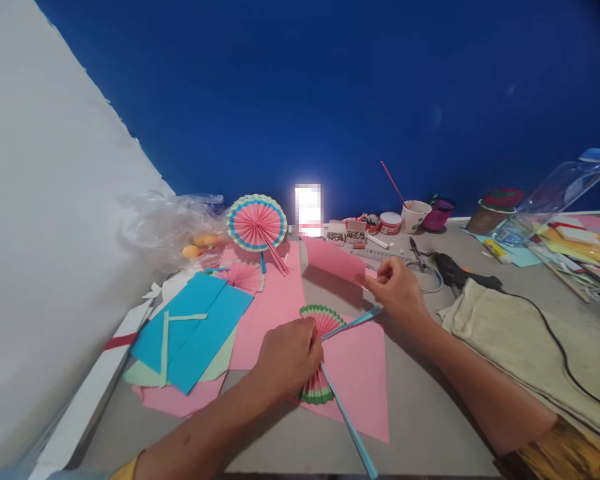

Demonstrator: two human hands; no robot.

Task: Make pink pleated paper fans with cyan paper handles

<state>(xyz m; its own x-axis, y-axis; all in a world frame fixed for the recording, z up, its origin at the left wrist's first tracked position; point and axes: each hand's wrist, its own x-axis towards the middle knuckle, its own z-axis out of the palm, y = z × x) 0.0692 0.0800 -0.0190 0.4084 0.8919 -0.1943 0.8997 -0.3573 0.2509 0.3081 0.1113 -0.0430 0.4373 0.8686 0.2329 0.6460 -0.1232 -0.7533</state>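
My left hand (293,353) is closed around the middle of a pleated paper fan (319,392), pink with green edges, over the table's centre. Two blue paper strips (347,423) stick out from this fan, one up to the right, one down toward the front edge. My right hand (399,290) pinches the right end of a pink paper sheet (334,262), which is lifted and slightly curled. The tip of the upper blue strip lies just below that hand. Under the fan is another flat pink sheet (363,380).
A finished round paper fan (257,223) stands at the back. Blue paper sheets (193,333) lie left, beside a white strip (93,393). On the right are a folded cloth (510,340), a glue gun (463,272) with a black cord, a paper cup (416,218) and a plastic bottle (555,197).
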